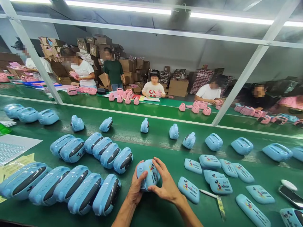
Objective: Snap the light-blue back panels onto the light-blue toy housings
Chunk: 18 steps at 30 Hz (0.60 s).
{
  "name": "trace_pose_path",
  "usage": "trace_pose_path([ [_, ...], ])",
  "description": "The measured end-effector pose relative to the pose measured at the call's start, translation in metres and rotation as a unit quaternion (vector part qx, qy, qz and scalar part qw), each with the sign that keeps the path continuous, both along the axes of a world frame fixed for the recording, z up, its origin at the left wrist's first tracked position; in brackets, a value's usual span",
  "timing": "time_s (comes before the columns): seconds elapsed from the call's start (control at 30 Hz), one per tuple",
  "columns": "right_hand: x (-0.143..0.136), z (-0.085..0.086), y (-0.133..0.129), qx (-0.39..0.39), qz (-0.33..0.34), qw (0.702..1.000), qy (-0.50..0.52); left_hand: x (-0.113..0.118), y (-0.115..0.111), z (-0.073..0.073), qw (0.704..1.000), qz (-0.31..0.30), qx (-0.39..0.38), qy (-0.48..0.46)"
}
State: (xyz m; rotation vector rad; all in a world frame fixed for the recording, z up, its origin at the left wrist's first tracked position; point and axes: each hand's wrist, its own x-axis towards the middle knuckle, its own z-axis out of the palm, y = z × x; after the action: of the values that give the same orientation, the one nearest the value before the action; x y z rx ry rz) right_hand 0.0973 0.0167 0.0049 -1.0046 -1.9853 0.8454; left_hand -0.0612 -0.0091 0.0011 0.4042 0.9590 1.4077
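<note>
Both my hands grip one light blue toy case (149,174) with a cartoon print, held just above the green table (153,208). My left hand (135,188) wraps its left and lower side. My right hand (165,183) covers its right side, fingers spread over the top. To the left lie two rows of blue cases with dark windows (71,186). To the right lie several flat blue printed covers (214,175).
Single blue cases (145,125) stand spaced along the green belt beyond. A phone (290,195) and a white disc (288,184) lie at the right edge, paper sheets (14,146) at the left. Several people work with pink cases (125,96) at the far table. Cardboard boxes are stacked behind.
</note>
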Motion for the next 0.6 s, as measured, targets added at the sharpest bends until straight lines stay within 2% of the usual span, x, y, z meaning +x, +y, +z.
trace_pose_path([
  [0.07,0.0043,-0.0024,0.0037,0.003,0.065,0.998,0.005,-0.0008,0.0004,-0.0011,1.000,-0.013,-0.003,-0.026],
  [0.13,0.0067,-0.0040,0.0068,0.005,0.088,0.996,0.018,-0.0011,0.0007,-0.0028,0.999,-0.021,-0.001,-0.040],
  [0.47,0.0045,-0.0079,0.0035,0.044,0.043,0.997,0.052,-0.0058,-0.0019,-0.0023,0.998,-0.054,0.025,-0.030],
  [0.6,0.0091,-0.0093,0.0055,0.038,0.056,0.997,0.047,-0.0057,0.0010,-0.0042,0.996,-0.059,-0.021,-0.058],
])
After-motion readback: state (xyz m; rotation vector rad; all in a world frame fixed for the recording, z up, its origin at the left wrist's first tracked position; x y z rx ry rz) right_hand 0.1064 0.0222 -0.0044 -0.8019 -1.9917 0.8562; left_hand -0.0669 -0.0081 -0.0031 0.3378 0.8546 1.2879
